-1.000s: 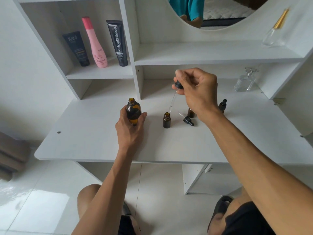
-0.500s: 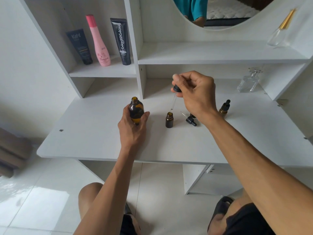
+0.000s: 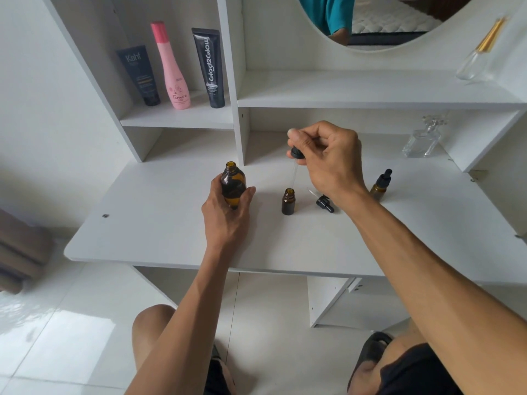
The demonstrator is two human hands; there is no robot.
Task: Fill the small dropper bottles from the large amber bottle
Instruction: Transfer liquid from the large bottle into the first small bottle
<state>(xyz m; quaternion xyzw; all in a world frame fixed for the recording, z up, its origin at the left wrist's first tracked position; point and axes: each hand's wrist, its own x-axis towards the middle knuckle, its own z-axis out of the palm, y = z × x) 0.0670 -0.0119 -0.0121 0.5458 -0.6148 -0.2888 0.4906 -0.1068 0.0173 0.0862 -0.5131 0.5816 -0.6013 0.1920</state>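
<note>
On the white dressing table point(image 3: 159, 223) my left hand point(image 3: 226, 215) is wrapped around the large amber bottle point(image 3: 233, 185), fingers and thumb closed on its lower body so that it stands upright with its uncapped mouth showing above my grip. Off to the right, my right hand point(image 3: 332, 158) pinches the black bulb of a dropper point(image 3: 296, 153) between thumb and curled fingers, and the glass pipette hangs straight down from it, its tip just above the open neck of a small dropper bottle point(image 3: 288, 201) that stands on the tabletop between my two hands (whether the tip touches the rim I cannot tell). Just beside that little bottle, partly under my right wrist, a second dropper cap point(image 3: 324, 201) lies on its side with its pipette pointing away to the left. Farther right, a capped small bottle point(image 3: 381, 185) stands upright, well apart from the open one. Up in the left shelf compartment stand a dark tube point(image 3: 139, 75), a pink bottle point(image 3: 171, 69) and a black tube point(image 3: 210, 68) in a row, and a clear glass flask point(image 3: 422, 142) sits at the back right of the table.
</note>
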